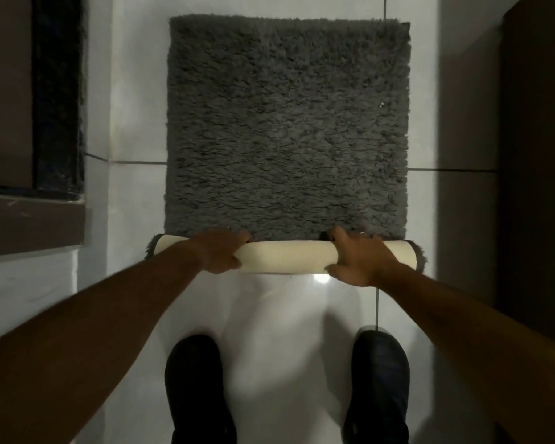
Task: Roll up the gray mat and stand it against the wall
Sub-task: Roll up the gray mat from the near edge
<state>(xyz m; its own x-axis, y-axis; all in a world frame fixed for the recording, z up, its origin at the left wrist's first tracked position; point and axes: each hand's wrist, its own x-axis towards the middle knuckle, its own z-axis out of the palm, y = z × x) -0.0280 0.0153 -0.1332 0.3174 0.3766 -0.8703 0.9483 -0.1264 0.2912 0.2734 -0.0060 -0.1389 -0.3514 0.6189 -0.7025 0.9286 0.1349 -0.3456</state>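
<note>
I had both hands — left hand (pixel 220 251), right hand (pixel 358 259) — clamped on the shaggy gray mat (pixel 287 123)'s cream-backed roll (pixel 287 256); it felt soft, light, floppy — best gripped near the roll's ends.

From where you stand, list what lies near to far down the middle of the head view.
Shoes → bare tile floor → rolled part of the mat, gripped by left hand and right hand → flat gray mat → tile beyond.

Glossy white tiled floor (pixel 135 91), dark grout lines, brown furniture (pixel 539 155) at right, dim light
</note>
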